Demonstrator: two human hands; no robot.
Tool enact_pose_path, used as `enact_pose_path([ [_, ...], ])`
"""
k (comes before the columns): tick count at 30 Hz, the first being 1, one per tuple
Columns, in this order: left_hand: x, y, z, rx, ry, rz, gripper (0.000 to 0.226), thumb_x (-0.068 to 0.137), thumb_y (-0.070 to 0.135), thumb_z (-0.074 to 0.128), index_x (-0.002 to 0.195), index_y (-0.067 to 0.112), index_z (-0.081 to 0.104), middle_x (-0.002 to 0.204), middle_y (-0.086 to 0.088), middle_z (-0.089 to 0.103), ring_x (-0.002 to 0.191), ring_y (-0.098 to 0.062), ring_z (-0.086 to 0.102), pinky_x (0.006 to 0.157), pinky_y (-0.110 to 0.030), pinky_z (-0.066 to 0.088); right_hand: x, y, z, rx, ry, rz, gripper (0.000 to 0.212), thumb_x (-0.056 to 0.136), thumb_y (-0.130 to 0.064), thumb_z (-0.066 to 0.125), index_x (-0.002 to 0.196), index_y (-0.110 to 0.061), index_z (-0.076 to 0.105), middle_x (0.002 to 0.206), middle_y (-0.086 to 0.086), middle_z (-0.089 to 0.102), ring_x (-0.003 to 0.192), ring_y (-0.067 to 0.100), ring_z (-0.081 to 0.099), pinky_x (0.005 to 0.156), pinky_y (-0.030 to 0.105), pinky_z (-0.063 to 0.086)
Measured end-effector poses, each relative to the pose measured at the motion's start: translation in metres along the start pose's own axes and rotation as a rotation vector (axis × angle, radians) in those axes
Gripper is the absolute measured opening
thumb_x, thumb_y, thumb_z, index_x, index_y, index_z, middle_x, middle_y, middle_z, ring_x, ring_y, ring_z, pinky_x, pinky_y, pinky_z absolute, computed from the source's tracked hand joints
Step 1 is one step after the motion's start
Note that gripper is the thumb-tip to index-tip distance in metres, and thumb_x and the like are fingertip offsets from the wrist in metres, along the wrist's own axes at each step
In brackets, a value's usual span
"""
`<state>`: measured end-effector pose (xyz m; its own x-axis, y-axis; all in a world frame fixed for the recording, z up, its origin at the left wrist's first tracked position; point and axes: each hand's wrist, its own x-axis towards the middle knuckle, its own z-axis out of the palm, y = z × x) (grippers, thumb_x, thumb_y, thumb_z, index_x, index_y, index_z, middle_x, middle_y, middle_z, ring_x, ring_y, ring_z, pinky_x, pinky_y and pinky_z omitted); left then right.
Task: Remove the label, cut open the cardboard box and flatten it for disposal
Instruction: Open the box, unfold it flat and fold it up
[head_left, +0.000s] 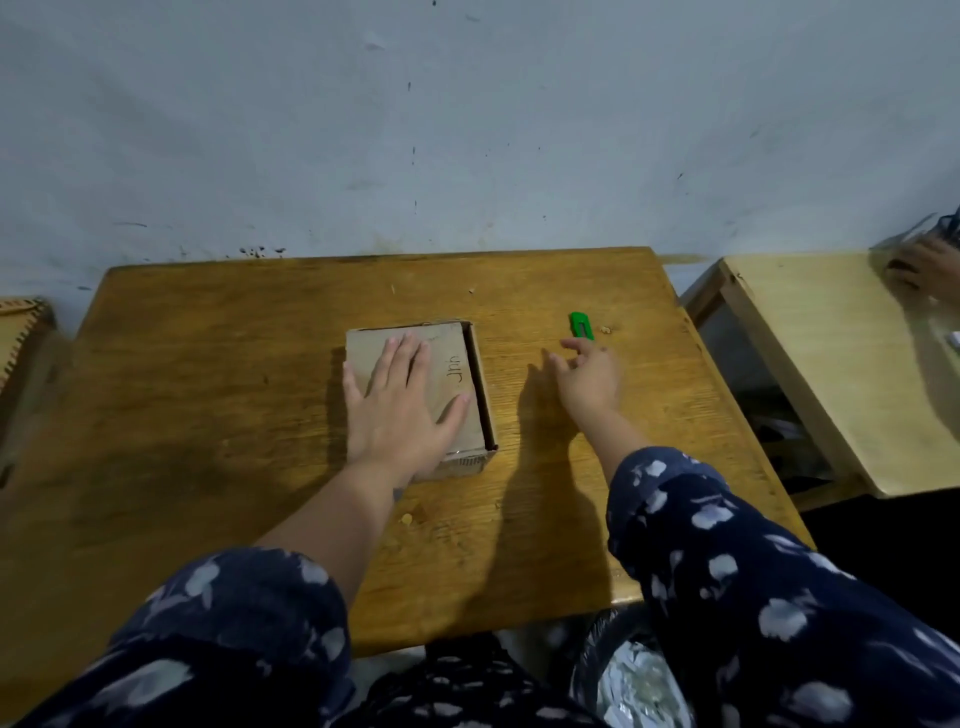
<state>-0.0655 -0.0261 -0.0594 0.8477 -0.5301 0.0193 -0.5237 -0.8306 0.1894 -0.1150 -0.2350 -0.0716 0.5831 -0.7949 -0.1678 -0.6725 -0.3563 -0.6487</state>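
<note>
Since you've only got the head view to go on, here's how it reads: your left hand is spread flat on top of the cardboard box mid-table, holding nothing, probably just pinning the box so it won't slide. Your right hand is empty with fingers loosely spread, stretched toward the green cutter lying just beyond the fingertips, not gripped yet. Can't make out a label, only some handwriting on top.

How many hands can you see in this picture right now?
3. The left hand lies flat on the cardboard box; the right hand reaches toward the green cutter; another person's hand is at the far right edge, blurred.
</note>
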Motion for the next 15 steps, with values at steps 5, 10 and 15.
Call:
enact_pose_path([
  [5, -0.001, 0.0, -0.002, 0.01, -0.009, 0.004, 0.079, 0.089, 0.069, 0.014, 0.152, 0.022, 0.009, 0.161, 0.003, 0.002, 0.147, -0.013, -0.004, 0.115, -0.057, -0.003, -0.058, -0.021, 0.017, 0.165, -0.123, -0.186, 0.034, 0.094, -0.028, 0.054, 0.128, -0.029, 0.057, 0.093, -0.006, 0.06, 0.07, 0.002, 0.054, 0.053, 0.014, 0.039],
  [10, -0.002, -0.002, -0.001, 0.014, -0.028, 0.006, 0.077, 0.09, 0.067, 0.014, 0.152, 0.022, 0.008, 0.161, 0.003, 0.001, 0.147, -0.013, -0.005, 0.116, -0.056, -0.003, -0.081, -0.029, 0.025, 0.202, -0.178, -0.237, 0.036, 0.094, -0.021, 0.055, 0.129, -0.024, 0.059, 0.126, 0.0, 0.064, 0.107, 0.014, 0.061, 0.077, 0.02, 0.049],
  [15, -0.003, -0.011, -0.002, 0.028, -0.039, 0.023, 0.076, 0.091, 0.066, 0.015, 0.152, 0.023, 0.006, 0.161, 0.003, 0.0, 0.147, -0.014, -0.006, 0.116, -0.055, -0.005, -0.073, -0.023, 0.022, 0.035, -0.111, -0.108, 0.038, 0.096, -0.014, 0.048, 0.132, -0.023, 0.055, 0.125, 0.005, 0.064, 0.105, 0.021, 0.063, 0.071, 0.024, 0.049],
])
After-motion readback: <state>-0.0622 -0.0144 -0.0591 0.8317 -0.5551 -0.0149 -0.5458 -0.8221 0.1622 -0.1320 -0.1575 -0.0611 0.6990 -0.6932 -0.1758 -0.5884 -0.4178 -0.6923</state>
